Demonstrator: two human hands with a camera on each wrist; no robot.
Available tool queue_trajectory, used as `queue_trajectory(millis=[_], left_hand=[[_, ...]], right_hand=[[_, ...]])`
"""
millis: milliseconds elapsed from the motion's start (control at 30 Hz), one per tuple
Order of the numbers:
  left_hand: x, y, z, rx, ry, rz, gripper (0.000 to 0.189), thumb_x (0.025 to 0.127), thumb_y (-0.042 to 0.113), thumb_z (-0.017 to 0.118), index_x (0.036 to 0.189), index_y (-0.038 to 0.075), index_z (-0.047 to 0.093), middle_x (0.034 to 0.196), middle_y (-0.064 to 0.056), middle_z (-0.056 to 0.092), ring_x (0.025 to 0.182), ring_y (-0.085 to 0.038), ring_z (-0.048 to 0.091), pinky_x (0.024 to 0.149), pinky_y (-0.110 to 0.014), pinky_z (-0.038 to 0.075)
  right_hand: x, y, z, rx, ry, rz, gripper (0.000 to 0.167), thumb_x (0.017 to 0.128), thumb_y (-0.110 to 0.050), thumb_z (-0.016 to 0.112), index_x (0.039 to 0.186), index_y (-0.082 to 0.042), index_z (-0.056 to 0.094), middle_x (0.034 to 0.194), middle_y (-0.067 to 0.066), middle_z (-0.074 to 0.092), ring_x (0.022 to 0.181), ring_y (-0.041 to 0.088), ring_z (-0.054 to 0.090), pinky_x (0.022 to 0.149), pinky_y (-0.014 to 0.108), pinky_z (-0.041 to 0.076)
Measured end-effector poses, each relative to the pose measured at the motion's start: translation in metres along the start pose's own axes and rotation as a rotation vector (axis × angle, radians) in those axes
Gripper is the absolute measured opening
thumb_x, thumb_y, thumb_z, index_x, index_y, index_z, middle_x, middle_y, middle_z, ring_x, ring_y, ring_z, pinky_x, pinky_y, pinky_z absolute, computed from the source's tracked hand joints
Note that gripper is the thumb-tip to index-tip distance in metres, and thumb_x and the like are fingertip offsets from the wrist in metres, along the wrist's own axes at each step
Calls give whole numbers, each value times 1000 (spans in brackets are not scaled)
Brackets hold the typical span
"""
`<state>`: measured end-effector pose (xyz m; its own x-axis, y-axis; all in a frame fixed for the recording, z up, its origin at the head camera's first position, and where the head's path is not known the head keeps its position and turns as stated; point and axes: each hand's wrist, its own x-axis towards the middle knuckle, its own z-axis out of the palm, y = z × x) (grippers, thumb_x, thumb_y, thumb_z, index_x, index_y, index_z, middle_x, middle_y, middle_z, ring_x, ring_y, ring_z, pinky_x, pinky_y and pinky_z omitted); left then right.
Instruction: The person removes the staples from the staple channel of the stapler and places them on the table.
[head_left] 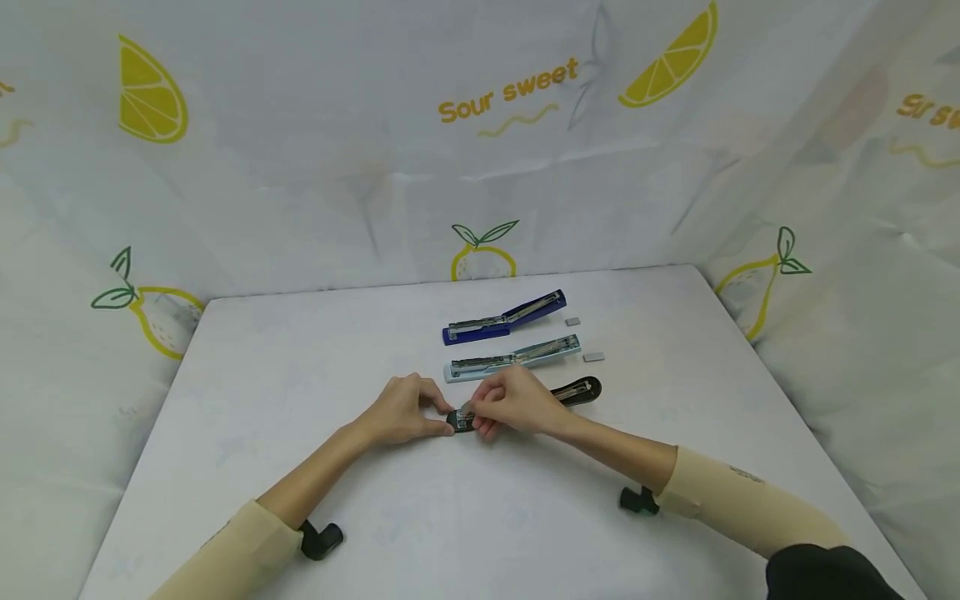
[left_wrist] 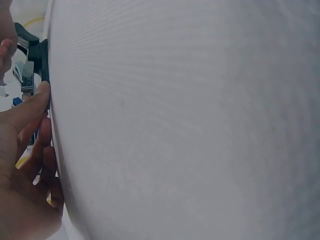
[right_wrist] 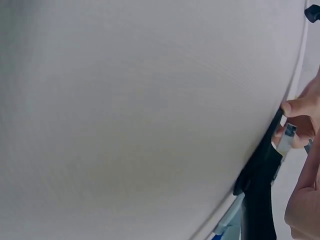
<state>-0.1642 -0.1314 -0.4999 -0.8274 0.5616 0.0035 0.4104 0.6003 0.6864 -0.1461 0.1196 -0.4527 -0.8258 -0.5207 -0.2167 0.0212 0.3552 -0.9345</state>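
A black stapler (head_left: 589, 388), swung open, lies on the white table. My left hand (head_left: 405, 410) grips the end of its base between thumb and forefinger. Over the base, my right hand (head_left: 519, 402) pinches a small silvery staple strip (head_left: 466, 409); its fingers partly hide the strip and the stapler's middle. In the left wrist view the thumb presses against the edge of the black stapler (left_wrist: 45, 55). The right wrist view shows the black stapler (right_wrist: 260, 172) from the side, with the left fingertips at its end.
Behind the black stapler lie a light blue stapler (head_left: 543, 352) and a dark blue stapler (head_left: 536, 309), both opened out. One grey staple strip (head_left: 593, 357) sits right of the light blue one, another staple strip (head_left: 573, 321) beside the dark blue one. A printed cloth hangs behind the table.
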Motion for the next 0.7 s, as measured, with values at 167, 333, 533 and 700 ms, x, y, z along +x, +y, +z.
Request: queue_trajectory(millis=[167,333,533,700], left_hand=[[0,0,0,3,0,4,21,79,28,97,95,21,86,98,11,82,98,-7,67,90,-28,53],[0,0,0,6,0,6,21,79,29,97,95,21,86,99,11,82,97,-6,67,89,-26,53],[-1,0,-1,7,4,3,21,78,27,98,95,21,87,99,10,82,94,-6,63,86,-24,52],[-1,-1,0,9,5,6,22,78,28,98,95,21,86,100,11,82,96,-6,63,87,-24,51]], right_hand=[[-6,-13,-11,-6,4,-16,22,101,-6,68,109,14,75,82,18,81,66,16,78,68,37,67],[-12,-27,-26,-14,38,-33,22,102,-6,69,110,13,74,85,20,81,69,17,79,72,43,67],[-19,-36,-50,-16,86,-70,18,103,-7,70,108,9,75,84,17,81,73,28,81,70,37,67],[-33,-42,-78,-28,142,-102,18,104,-7,69,111,9,74,84,16,80,73,27,81,71,38,67]])
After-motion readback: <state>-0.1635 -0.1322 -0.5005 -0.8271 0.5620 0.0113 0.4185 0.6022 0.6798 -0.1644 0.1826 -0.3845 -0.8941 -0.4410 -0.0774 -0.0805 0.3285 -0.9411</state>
